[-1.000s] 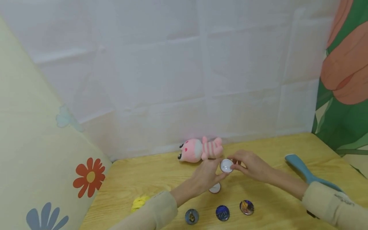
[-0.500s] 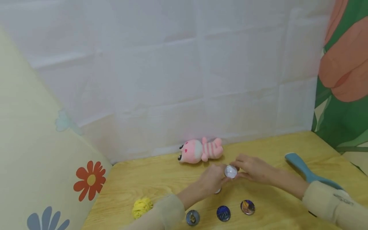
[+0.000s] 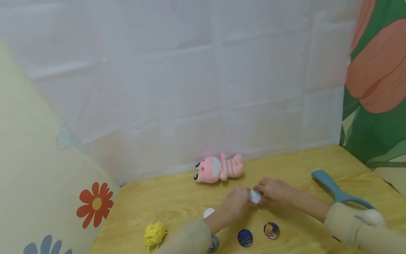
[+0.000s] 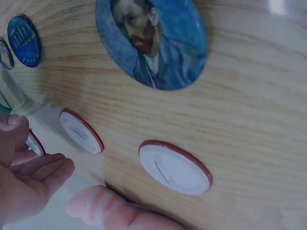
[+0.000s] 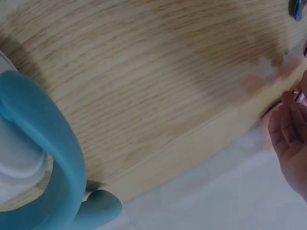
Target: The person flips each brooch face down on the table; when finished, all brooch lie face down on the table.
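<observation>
creased white sheet behind wood-grain table, flowered panels either side

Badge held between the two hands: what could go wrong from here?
Slip: the held badge is pinched between the left hand and right hand; it might drop if either loosens.
Snag: in the head view the left sleeve overlaps the portrait badge and could nudge it; whether they touch, I can't tell.

Wrist cams nr, head fwd/down
</observation>
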`<state>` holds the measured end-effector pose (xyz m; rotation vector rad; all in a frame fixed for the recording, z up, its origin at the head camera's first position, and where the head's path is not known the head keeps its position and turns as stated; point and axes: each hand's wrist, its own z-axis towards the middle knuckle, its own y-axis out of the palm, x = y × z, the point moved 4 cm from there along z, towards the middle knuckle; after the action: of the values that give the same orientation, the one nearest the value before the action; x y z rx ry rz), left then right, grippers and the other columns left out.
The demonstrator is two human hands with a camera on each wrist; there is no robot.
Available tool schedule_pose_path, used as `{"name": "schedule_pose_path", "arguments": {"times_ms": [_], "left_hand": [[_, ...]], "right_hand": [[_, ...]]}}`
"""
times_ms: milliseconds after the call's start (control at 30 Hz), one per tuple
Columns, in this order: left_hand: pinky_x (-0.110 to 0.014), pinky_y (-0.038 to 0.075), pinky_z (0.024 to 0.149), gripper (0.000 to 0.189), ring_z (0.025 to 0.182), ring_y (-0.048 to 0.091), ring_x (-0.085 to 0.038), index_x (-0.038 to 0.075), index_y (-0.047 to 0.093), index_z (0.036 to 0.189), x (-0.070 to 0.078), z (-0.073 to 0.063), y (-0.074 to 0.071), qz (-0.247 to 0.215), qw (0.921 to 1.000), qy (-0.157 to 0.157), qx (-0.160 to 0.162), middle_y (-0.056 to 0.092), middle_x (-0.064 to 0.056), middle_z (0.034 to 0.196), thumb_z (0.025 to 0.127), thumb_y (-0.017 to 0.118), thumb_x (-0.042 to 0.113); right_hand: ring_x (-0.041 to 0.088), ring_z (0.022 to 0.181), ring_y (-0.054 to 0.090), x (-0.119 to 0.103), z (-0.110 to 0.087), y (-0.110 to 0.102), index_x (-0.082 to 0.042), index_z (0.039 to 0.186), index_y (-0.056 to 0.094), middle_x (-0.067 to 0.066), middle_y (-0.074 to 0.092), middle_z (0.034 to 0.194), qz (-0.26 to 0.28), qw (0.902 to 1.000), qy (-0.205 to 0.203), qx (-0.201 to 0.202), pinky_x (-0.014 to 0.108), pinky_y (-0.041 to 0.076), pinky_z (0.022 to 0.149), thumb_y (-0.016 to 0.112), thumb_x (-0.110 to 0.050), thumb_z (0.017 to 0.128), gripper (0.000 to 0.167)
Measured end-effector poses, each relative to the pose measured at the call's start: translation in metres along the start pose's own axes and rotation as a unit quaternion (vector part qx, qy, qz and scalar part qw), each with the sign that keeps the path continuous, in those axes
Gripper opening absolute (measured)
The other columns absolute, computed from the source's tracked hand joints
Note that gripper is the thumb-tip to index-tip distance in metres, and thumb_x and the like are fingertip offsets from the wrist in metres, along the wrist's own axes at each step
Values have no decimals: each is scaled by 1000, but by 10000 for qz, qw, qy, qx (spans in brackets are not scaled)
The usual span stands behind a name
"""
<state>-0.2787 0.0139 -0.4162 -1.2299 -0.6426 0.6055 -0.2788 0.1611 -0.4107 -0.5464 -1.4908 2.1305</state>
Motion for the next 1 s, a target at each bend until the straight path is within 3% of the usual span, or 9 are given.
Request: {"name": "schedule_pose_path", "arguments": {"times_ms": [167, 400, 667, 1000], "left_hand": [[-22, 46, 52, 28, 62, 59, -12, 8, 63, 82, 2, 3, 8, 120, 9994, -266, -197, 61, -1, 70, 85, 75, 33], [-23, 44, 49, 33, 59, 57, -12, 8, 63, 79, 5, 3, 15, 395, 9983, -417, -117, 61, -1, 68, 81, 77, 38], [-22, 45, 48, 37, 60, 56, -11, 8, 66, 80, 8, 4, 17, 747, 9956, -544, -148, 60, 0, 70, 80, 77, 43], [-22, 47, 51, 40, 65, 58, -13, 7, 67, 85, 12, 1, 20, 1024, 9938, -423, -18, 59, -2, 77, 81, 74, 46]], "right_hand": [[16, 83, 57, 3, -2, 6, 0, 108, 66, 7, 62, 94, 281, 9988, 328, -213, 29, 52, 70, 75, -21, 84, 33], [9, 79, 51, 5, -1, 11, -3, 108, 67, 1, 55, 93, 553, 9950, 681, -483, 25, 49, 65, 78, -20, 82, 33], [9, 81, 53, 8, -5, 16, -5, 105, 69, 2, 54, 98, 645, 9944, 733, -416, 25, 50, 68, 81, -20, 78, 33], [9, 81, 53, 9, -9, 19, -5, 108, 69, 2, 54, 98, 803, 9936, 675, -419, 25, 51, 69, 79, -17, 80, 32]]}}
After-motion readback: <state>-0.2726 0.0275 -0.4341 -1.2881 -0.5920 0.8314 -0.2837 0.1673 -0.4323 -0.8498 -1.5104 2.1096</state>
